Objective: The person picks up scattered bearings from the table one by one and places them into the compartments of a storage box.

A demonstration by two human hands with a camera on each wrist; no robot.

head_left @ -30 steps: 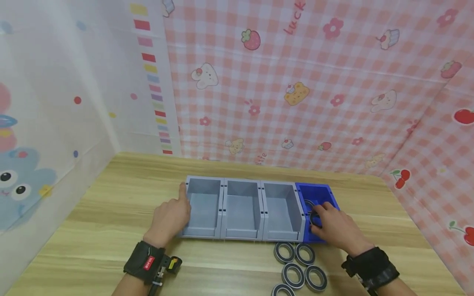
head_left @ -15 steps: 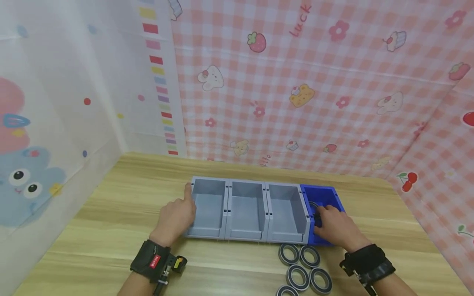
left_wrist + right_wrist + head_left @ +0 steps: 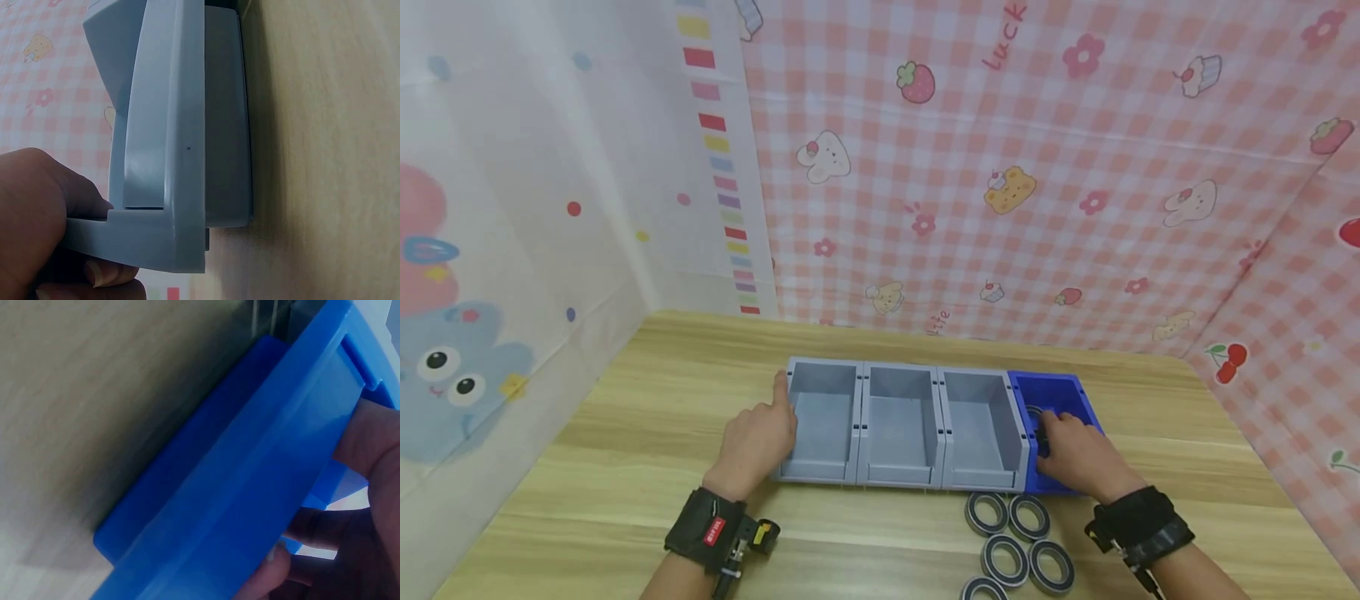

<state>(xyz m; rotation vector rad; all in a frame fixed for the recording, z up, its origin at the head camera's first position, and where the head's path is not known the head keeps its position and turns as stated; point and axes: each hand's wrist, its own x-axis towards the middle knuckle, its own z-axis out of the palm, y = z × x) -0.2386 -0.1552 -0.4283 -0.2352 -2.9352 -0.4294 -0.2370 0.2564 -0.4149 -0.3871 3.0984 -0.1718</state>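
My left hand (image 3: pixel 758 437) grips the left side wall of the leftmost grey bin (image 3: pixel 816 472). In the left wrist view the thumb lies on one side of that wall (image 3: pixel 125 234) and curled fingers on the other. My right hand (image 3: pixel 1078 450) reaches into the blue bin (image 3: pixel 1051 385) at the row's right end, pinching a dark ball bearing (image 3: pixel 1042 442) mostly covered by its fingers. Part of another bearing (image 3: pixel 1034 412) shows behind it in the bin. In the right wrist view the blue front wall (image 3: pixel 250 487) hides what the fingers hold.
Two more grey bins, a middle one (image 3: pixel 898 477) and a right one (image 3: pixel 985 480), join the row. Several bearings (image 3: pixel 1004 560) lie on the wooden table (image 3: pixel 865 542) in front of the blue bin. Patterned cloth (image 3: pixel 955 150) hangs behind and at the sides.
My right hand has sunk slightly deeper into the blue bin, and the bearing it pinches is now less visible. The left hand keeps its grip. The head view has shifted a little.
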